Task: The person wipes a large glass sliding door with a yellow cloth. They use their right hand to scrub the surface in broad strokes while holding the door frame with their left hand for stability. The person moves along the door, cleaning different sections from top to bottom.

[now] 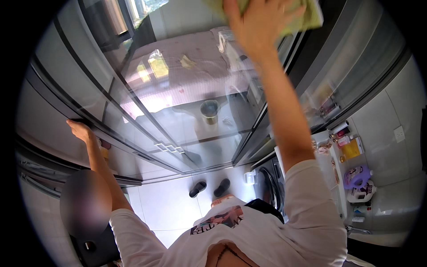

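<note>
My right hand (257, 31), blurred by motion and fingers spread, presses a yellow-green cloth (302, 20) flat against the upper part of a glass sliding door (186, 133). The cloth runs past the top of the view. Out to the left, my left hand (80, 130) holds the dark edge of a door frame (110, 131), its fingertips partly hidden there. Small handles (169, 148) sit low on the overlapping door panels. Through the glass I see a bed with a pink cover (186, 71) and a bucket-shaped bin (210, 110).
Black slippers (210, 188) are at the door's foot on the tiled floor (166, 203). To my right stands a front-loading washing machine (267, 183). A white shelf (337, 180) beside it has a purple jug (357, 177), a white jug (362, 192) and several bottles. A blurred patch hides part of the left.
</note>
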Action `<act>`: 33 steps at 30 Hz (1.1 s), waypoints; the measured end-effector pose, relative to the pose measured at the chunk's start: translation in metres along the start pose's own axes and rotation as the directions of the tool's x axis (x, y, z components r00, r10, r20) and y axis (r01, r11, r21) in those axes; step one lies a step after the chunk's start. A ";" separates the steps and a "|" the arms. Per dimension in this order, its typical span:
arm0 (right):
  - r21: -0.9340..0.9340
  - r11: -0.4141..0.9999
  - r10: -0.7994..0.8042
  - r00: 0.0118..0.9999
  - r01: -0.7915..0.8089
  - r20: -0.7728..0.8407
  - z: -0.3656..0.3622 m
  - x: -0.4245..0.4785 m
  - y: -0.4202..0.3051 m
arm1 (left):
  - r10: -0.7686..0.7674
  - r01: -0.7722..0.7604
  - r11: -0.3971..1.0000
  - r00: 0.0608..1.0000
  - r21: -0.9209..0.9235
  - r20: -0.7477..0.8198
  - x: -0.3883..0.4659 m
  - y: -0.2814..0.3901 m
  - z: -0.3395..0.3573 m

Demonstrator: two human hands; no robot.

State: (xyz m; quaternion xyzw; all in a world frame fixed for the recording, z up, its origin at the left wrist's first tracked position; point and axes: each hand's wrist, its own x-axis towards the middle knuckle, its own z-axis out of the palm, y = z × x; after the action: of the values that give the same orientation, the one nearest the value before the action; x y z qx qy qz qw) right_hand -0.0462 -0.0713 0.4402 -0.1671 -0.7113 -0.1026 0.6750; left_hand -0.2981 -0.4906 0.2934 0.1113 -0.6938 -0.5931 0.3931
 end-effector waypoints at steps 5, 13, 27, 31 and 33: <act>0.099 0.991 0.082 0.993 -0.091 0.091 0.010 -0.156 0.047 | -0.087 0.099 0.952 0.995 -0.290 0.054 -0.015 0.010 0.025; 0.186 0.597 0.784 0.617 -0.780 0.070 0.033 -0.361 -0.003 | -0.158 0.166 0.903 0.986 -0.396 0.054 -0.017 0.021 0.009; 0.319 0.891 0.394 0.898 -0.322 -0.195 0.039 -0.091 -0.013 | -0.057 0.047 0.982 0.997 -0.183 -0.050 -0.022 0.021 0.023; 0.066 0.992 -0.092 0.971 0.109 -0.223 0.016 0.067 -0.008 | -0.064 0.056 0.987 0.997 -0.151 -0.049 -0.014 0.020 0.006; -0.021 0.979 -0.202 0.969 0.201 -0.139 0.001 0.108 -0.011 | -0.070 0.063 0.982 0.997 -0.180 -0.032 -0.019 0.020 0.016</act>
State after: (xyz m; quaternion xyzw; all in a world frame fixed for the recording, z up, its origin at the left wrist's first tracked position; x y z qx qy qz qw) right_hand -0.0544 -0.0701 0.5479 -0.0888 -0.6748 -0.1847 0.7090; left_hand -0.2904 -0.4617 0.3040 0.1099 -0.6259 -0.6636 0.3947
